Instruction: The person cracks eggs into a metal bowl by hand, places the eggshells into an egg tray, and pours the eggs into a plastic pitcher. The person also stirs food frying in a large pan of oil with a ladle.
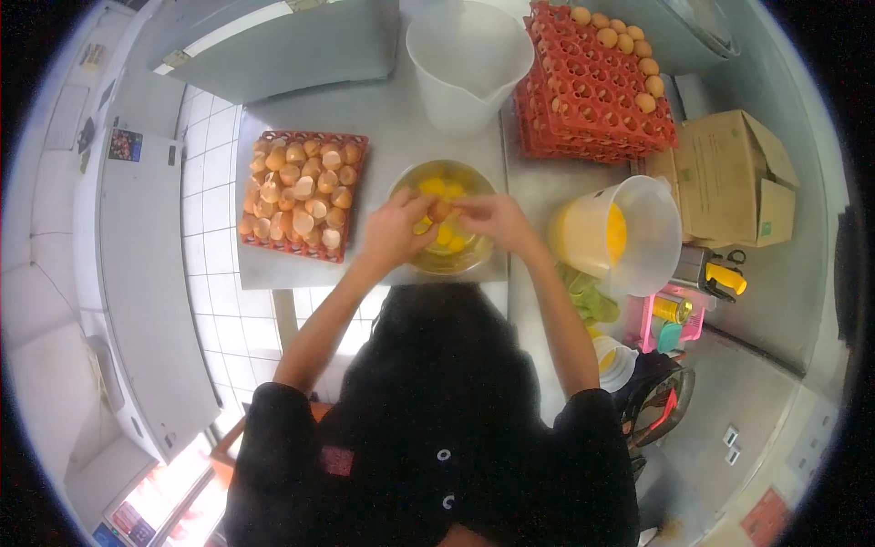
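A round metal bowl (472,265) stands in front of me, holding several raw egg yolks (445,236) in clear egg white. Over its middle, my left hand (400,229) holds a brown egg (439,210) between thumb and fingers. From the other side, my right hand (493,220) has its fingertips on the same egg. Whether the shell is cracked is hidden by the fingers. To the left lies a red plastic egg tray (342,247) heaped with broken brown eggshells (301,188).
A tall white plastic jug (454,102) stands behind the bowl. Stacked red egg trays (581,102) with whole brown eggs (644,102) are at the back right. A translucent jug (646,232) with yellow liquid, a green cloth (588,294), a cardboard box (718,178) and a pink basket (646,325) are on the right.
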A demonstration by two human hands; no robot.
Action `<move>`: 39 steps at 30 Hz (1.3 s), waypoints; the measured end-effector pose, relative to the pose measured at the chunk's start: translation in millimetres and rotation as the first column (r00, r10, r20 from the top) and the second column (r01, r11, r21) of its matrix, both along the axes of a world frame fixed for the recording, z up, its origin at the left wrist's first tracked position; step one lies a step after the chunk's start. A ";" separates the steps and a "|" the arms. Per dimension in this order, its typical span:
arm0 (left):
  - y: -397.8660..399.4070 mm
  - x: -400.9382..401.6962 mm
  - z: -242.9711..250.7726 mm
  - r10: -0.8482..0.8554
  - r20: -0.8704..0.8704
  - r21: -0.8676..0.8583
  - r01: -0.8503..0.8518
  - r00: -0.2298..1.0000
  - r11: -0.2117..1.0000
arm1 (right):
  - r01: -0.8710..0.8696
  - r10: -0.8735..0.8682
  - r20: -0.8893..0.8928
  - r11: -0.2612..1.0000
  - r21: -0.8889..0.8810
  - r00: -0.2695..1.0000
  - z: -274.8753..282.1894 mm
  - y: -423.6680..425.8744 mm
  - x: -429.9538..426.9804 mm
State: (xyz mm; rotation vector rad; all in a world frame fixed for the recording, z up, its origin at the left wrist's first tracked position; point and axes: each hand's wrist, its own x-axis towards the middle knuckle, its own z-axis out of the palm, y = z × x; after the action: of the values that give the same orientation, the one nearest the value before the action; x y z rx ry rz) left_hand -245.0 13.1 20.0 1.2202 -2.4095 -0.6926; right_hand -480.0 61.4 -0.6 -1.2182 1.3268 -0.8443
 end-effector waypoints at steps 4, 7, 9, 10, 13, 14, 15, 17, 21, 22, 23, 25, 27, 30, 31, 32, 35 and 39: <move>-3.6 6.7 -34.3 0.131 -0.289 0.387 -0.010 0.948 0.922 | 0.003 -0.005 0.030 0.998 0.057 1.000 2.2 1.3 -1.5; 1.8 12.2 -44.4 0.381 -0.271 0.840 0.024 0.884 0.542 | 0.100 -0.103 0.136 0.995 0.029 0.985 12.1 4.5 6.0; -0.8 17.6 -47.3 0.408 -0.267 0.895 0.069 0.873 0.440 | 0.055 -0.053 0.052 0.998 -0.030 0.997 18.0 0.1 16.1; -1.8 21.5 -48.5 0.430 -0.264 0.936 0.121 0.863 0.332 | 0.040 -0.038 0.059 0.999 -0.034 0.998 21.9 0.6 22.2; 11.1 16.1 -54.4 0.538 -0.264 0.962 0.176 0.801 0.210 | -0.096 0.048 -0.284 0.983 -0.158 0.958 26.7 5.6 36.7; 12.5 15.0 -65.7 0.557 -0.317 0.949 0.258 0.768 0.184 | -0.127 0.002 -0.414 0.953 -0.275 0.910 23.7 8.7 36.4; 13.3 16.9 -75.3 0.582 -0.364 0.928 0.334 0.728 0.163 | -0.175 -0.058 -0.522 0.906 -0.386 0.851 20.7 9.7 38.4; 11.5 19.5 -59.6 0.548 -0.387 0.922 0.328 0.741 0.206 | -0.221 -0.032 -0.542 0.892 -0.395 0.840 18.1 10.2 44.9; 4.5 48.1 -59.4 0.463 -0.511 0.858 0.405 0.724 0.314 | -0.272 0.041 -0.505 0.879 -0.392 0.862 28.7 4.6 72.9; 2.0 56.4 -57.3 0.476 -0.517 0.855 0.404 0.711 0.326 | -0.293 0.058 -0.511 0.872 -0.393 0.858 36.0 1.9 82.7; -0.1 65.9 -55.1 0.476 -0.499 0.863 0.368 0.725 0.345 | -0.246 0.084 -0.438 0.913 -0.326 0.895 44.0 -0.6 94.3; -7.7 82.5 -43.2 0.485 -0.487 0.866 0.331 0.727 0.374 | -0.219 0.115 -0.370 0.942 -0.254 0.922 52.5 -12.6 110.9; -16.1 101.3 -31.8 0.459 -0.433 0.897 0.319 0.776 0.306 | -0.298 0.141 -0.498 0.921 -0.252 0.856 50.0 -27.5 123.2; -18.6 140.6 -22.4 0.521 -0.408 0.893 0.209 0.749 0.399 | -0.335 0.148 -0.527 0.900 -0.278 0.837 65.9 -54.6 163.1; -19.1 154.1 -17.1 0.541 -0.394 0.888 0.155 0.743 0.433 | -0.359 0.169 -0.530 0.891 -0.278 0.831 66.4 -63.1 177.1; -16.0 173.6 -11.8 0.574 -0.463 0.866 0.207 0.676 0.454 | -0.336 0.201 -0.448 0.910 -0.244 0.871 66.4 -71.1 191.9; -3.6 229.0 -13.6 0.679 -0.524 0.847 0.234 0.513 0.477 | -0.343 0.233 -0.359 0.895 -0.284 0.904 59.2 -89.3 241.4; 14.4 298.6 -31.9 0.809 -0.385 0.884 -0.074 0.445 0.461 | -0.579 0.298 -0.538 0.656 -0.485 0.789 30.8 -117.3 315.2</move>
State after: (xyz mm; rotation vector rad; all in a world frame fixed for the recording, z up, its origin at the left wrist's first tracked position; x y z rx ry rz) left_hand 53.6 27.5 -11.9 1.3747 -0.8083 -1.7159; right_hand -164.7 -55.9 30.2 -2.2758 0.9761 -0.6916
